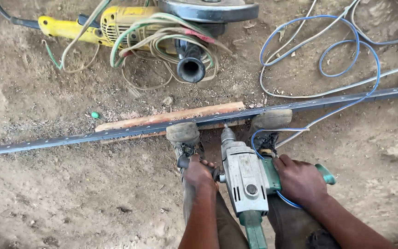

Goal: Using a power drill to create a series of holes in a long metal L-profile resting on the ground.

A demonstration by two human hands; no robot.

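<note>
Both bare forearms reach forward and down from the bottom edge of the view, roughly parallel and close together. The left hand point(199, 174) is curled into a closed grip, knuckles up, fingers wrapped under and out of sight. The right hand point(300, 180) is likewise closed in a firm grip, palm down, thumb pointing inward toward the left. Both wrists are fairly straight.

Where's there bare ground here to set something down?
Bare dirt lies lower left, below the long metal strip and left of the left hand. More lies lower right, beyond the right hand. It is crowded up top: the yellow grinder with tangled cords, and blue cable loops upper right.
</note>
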